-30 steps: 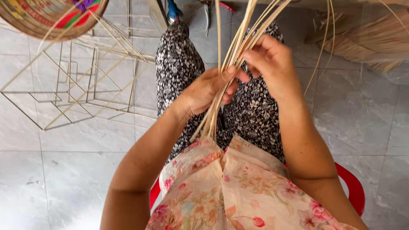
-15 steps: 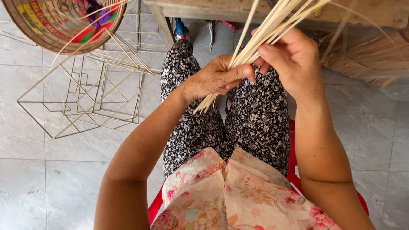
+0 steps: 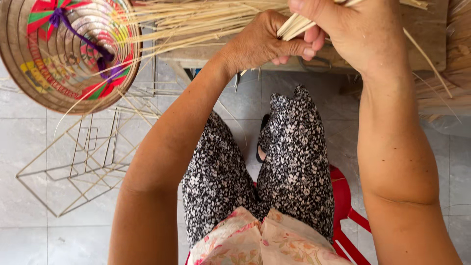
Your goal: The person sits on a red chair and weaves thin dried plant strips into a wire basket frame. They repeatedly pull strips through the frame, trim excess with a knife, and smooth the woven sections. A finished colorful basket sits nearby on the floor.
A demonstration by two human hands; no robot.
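A bundle of thin pale strips (image 3: 294, 27), bunched tight, slants up to the right, gripped at its lower end.

A conical woven hat (image 3: 68, 51) with purple ribbon (image 3: 83, 41) hangs over wire frames (image 3: 83, 162), perhaps resting on grey tiles (image 3: 29, 142).

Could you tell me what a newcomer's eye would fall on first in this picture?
First, the two hands at top centre: the left hand and right hand both grip a bundle of pale straw strips. Next, the conical hat at top left, its inside bright with coloured panels and a purple ribbon. A wire frame lies on the tiled floor below it.
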